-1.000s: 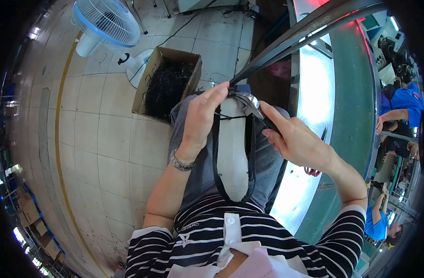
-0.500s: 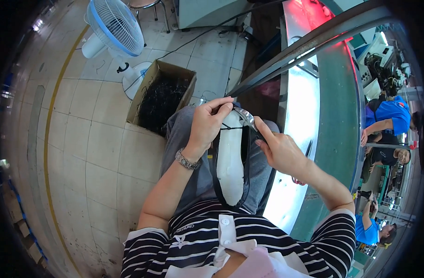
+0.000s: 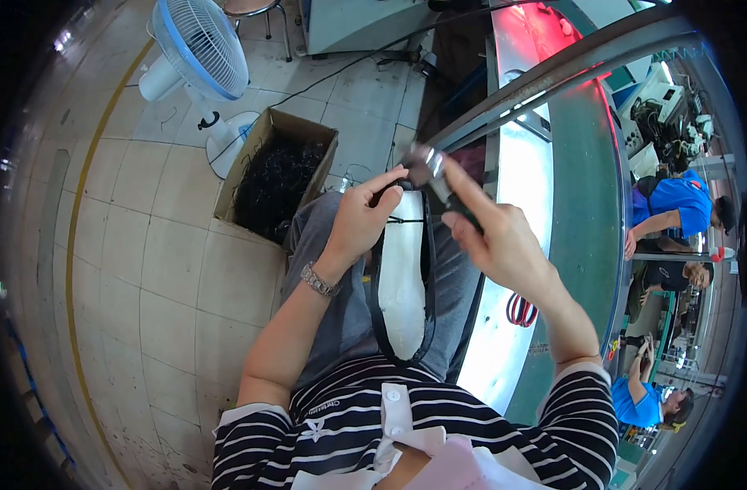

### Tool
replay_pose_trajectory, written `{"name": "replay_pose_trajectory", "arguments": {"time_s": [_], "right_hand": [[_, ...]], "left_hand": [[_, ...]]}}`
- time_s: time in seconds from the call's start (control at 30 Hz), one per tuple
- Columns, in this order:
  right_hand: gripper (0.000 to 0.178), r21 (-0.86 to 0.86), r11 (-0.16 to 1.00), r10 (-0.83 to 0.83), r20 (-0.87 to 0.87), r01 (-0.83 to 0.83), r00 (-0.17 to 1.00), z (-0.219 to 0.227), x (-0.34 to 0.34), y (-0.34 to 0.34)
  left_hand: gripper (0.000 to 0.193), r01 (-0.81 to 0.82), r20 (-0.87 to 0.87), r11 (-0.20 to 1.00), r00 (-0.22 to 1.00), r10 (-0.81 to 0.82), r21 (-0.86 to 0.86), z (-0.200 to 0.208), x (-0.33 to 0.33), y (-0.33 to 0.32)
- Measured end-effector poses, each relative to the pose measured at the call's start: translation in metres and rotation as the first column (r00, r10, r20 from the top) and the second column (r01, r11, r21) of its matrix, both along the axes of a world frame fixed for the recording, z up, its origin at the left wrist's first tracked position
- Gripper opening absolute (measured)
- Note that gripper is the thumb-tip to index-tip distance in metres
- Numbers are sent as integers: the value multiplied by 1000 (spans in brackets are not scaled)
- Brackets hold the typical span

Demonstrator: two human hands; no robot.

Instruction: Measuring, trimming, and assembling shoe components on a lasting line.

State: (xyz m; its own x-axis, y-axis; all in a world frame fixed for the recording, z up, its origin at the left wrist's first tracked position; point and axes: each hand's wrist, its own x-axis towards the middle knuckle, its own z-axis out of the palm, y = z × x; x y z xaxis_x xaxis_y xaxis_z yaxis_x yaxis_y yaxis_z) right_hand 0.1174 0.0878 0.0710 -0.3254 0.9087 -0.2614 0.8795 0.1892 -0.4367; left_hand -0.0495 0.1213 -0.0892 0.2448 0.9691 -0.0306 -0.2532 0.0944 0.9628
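A shoe lies upside down across my lap, its long white insole facing up and black upper material round its edge. A thin black cord crosses the insole near the far end. My left hand, a metal watch on its wrist, pinches the shoe's far end between thumb and fingers. In my right hand are pincers with a shiny metal head and dark handles. Their head is raised just above the shoe's far end and smeared by motion, so the jaws are unclear.
A cardboard box of black scraps and a blue-white fan stand ahead to the left. Right of me runs a green conveyor with a metal edge, where red-handled scissors lie. A metal bar slants overhead. Other people work beyond.
My right hand has lifted the pincers off the shoe's far end, upward and away. The left hand keeps its grip, and the scissors behind my right wrist now show more.
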Motion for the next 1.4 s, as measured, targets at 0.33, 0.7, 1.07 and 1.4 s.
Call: {"name": "replay_pose_trajectory", "arguments": {"time_s": [0.33,0.7,1.07,1.4], "right_hand": [[69,20,998,64,145,-67,987,-7,6,-3],[61,59,926,-352,-217,372,910,-60,43,-42],[58,237,529,-782,-237,815,576,-175,172,-131],[36,135,327,-944,1,935,330,-181,223,-232]], "left_hand": [[35,16,-36,1000,999,-17,-25,6,-2,1],[44,176,118,979,980,-163,-107,31,-14,7],[51,50,-137,982,990,-25,181,42,-6,-34],[19,-294,-377,856,802,463,425,36,7,-51]]}}
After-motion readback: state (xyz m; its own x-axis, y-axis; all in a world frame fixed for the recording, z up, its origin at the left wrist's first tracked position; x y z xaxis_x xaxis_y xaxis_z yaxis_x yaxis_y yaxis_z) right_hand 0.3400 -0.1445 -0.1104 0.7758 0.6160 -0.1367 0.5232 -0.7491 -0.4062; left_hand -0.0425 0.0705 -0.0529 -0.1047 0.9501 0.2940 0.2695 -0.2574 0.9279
